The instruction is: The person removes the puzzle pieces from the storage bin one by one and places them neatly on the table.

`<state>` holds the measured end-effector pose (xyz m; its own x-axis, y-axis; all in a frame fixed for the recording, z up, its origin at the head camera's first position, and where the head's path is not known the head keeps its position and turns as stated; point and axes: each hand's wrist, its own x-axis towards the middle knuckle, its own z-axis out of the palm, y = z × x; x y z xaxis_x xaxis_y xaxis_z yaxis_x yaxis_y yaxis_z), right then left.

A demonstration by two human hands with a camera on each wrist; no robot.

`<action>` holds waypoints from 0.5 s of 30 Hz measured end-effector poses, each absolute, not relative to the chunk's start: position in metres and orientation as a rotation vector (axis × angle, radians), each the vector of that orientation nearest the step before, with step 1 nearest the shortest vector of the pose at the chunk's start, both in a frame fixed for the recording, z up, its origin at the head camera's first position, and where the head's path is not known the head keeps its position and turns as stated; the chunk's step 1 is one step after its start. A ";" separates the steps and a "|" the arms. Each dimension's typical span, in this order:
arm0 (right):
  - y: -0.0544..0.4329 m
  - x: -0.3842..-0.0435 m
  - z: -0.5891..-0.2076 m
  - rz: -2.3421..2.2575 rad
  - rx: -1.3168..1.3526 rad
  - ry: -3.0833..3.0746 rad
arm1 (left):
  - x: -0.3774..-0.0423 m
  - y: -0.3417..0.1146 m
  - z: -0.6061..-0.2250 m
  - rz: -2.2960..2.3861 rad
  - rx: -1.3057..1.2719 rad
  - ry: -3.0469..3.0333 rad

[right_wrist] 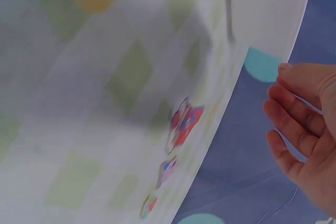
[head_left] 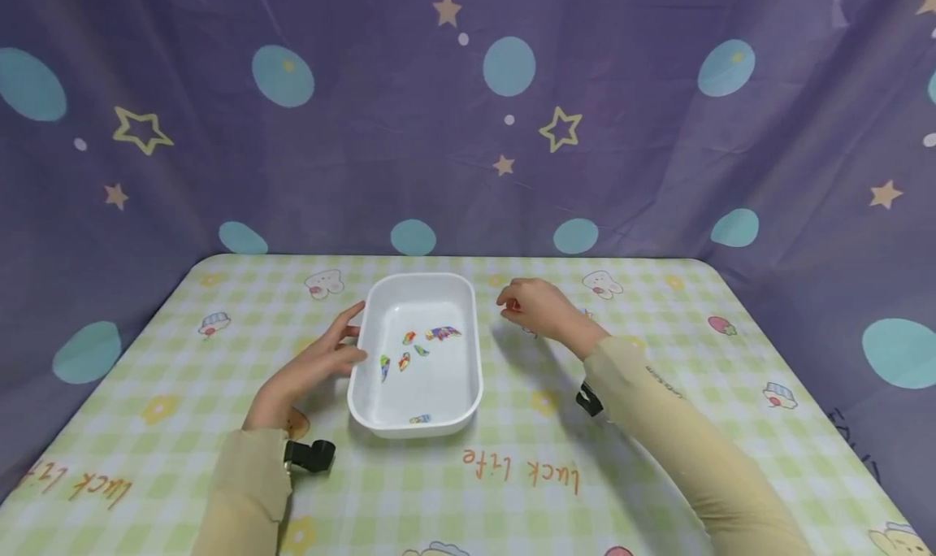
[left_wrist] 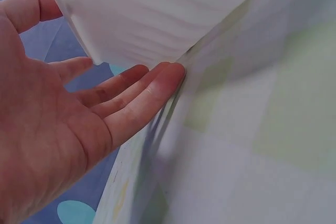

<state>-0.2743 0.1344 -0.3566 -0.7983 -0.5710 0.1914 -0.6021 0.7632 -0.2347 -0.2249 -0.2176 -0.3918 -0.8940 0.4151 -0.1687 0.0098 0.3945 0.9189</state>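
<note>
A white rectangular tub (head_left: 468,414) stands on the table with several small colourful flat pieces (head_left: 443,333) scattered on its floor. My left hand (head_left: 322,357) is at the tub's left side, its thumb at the rim and its nearly straight fingers against the outer wall. To the right of the tub, my right hand (head_left: 541,308) hovers over the table, fingers loosely bent. Nothing is visible between its thumb and fingertips in the right wrist view. On the cloth near that hand lie more colourful pieces (right_wrist: 186,127), partly hidden by it in the head view.
A green-and-white checked cloth (head_left: 146,475) with cartoon prints covers the table. Behind the table hangs a purple curtain (head_left: 409,149) with stars and blue dots. Each wrist wears a black camera mount (head_left: 310,456).
</note>
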 end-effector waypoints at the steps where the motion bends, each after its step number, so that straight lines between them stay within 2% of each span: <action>1: 0.131 -0.275 -0.356 0.439 0.962 -2.834 | -0.225 -0.218 -0.392 1.504 0.370 2.288; 15: 0.088 -0.275 -0.350 0.393 1.027 -2.720 | -0.227 -0.217 -0.396 1.522 0.350 2.303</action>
